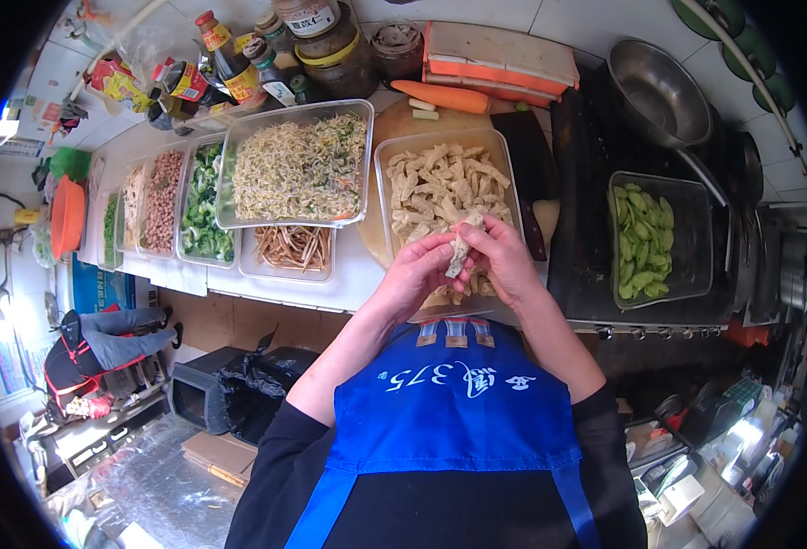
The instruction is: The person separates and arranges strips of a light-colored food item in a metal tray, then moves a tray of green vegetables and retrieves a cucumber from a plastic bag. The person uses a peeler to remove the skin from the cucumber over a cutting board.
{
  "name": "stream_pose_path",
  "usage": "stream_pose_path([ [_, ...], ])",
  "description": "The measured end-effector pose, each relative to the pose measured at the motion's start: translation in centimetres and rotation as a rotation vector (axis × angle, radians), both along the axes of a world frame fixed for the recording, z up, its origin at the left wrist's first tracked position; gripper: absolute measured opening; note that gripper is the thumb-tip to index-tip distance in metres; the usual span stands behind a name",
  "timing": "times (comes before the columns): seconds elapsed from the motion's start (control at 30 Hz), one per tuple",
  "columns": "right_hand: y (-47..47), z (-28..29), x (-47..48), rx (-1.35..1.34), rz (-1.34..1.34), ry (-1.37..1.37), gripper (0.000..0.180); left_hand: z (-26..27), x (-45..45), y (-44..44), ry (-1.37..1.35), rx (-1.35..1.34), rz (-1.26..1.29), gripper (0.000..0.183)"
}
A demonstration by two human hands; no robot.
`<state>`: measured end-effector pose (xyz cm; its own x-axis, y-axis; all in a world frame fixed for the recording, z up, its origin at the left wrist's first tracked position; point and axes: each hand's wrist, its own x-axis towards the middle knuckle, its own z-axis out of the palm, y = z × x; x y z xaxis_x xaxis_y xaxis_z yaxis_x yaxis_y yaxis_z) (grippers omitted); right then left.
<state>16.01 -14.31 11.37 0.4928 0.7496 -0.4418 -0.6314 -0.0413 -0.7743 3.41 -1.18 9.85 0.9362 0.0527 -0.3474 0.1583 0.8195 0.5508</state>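
Note:
My left hand (420,271) and my right hand (503,257) meet over a clear plastic tub (379,161). Between their fingers is a pale, rough-textured strip of food (459,255), gripped from both sides. Many similar beige strips (444,180), perhaps a soy product, fill the tub below. The tub rests on a round wooden chopping board (370,237). Just right of it lies a cleaver (523,154) with a dark handle, partly hidden by the tub's rim.
Left stand tubs of bean sprouts (300,168), broccoli (207,206), peanuts (163,199) and brown strips (293,247). A carrot (441,96) lies behind the board. Bottles (228,58) line the wall. On the stove are a wok (661,89) and sliced green vegetables (642,240). Another person (94,357) stands far left.

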Motion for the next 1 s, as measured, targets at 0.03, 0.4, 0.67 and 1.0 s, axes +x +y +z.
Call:
stream_pose_path([
  [0.03,0.0,-0.2,0.0,0.034,-0.012,0.006,0.016,0.0,-0.1,-0.1,0.003,0.04,-0.001,0.034],
  [0.4,-0.6,-3.1,-2.2,0.172,-0.209,0.077,0.017,0.0,-0.4,-0.8,0.191,0.465,0.112,0.024],
  [0.67,-1.7,-3.5,-1.0,0.262,-0.096,0.344,0.018,0.1,-1.2,0.5,0.089,0.5,-0.025,0.023],
  [1.0,-1.1,-1.5,-2.0,0.147,-0.168,-0.066,0.025,0.7,-0.8,-0.5,0.167,0.558,0.018,0.022],
])
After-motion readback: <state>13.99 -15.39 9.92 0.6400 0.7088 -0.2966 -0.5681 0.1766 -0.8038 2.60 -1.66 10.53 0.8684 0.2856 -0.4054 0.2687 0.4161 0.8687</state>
